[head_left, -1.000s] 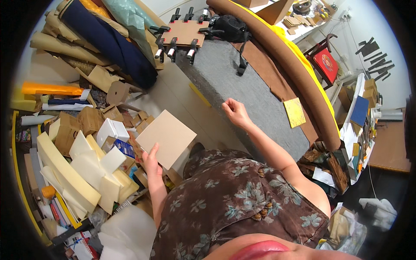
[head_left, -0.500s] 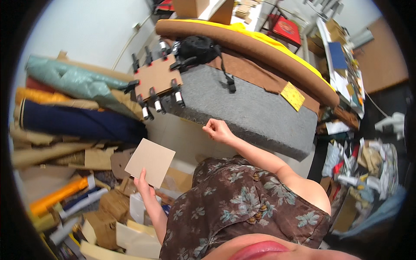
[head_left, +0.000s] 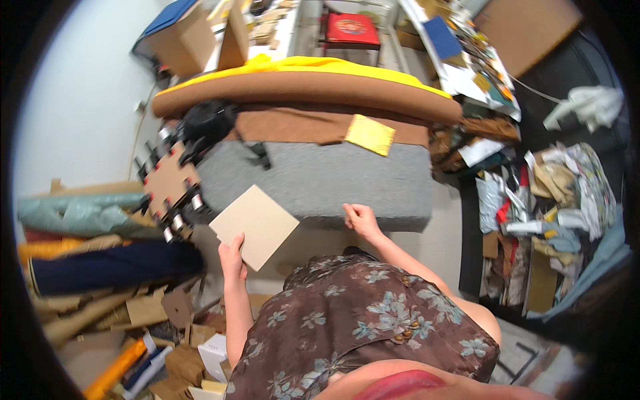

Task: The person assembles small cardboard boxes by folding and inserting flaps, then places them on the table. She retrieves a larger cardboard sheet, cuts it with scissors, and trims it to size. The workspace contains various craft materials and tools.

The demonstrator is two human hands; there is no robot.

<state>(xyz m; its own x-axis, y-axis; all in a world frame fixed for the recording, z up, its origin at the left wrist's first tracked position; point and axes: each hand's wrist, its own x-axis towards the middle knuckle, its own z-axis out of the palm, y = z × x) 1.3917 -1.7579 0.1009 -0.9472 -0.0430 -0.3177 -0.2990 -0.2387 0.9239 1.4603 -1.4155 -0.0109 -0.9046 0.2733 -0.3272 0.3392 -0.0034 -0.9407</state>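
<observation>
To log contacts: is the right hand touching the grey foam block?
Touching. In the head view, the right hand rests its fingers on the front edge of the grey foam block, with no gap visible between them.

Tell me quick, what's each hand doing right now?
Left hand: closed on the flat square tan cardboard sheet.
Right hand: fingers curled, resting on the grey fabric-covered block's edge.
</observation>
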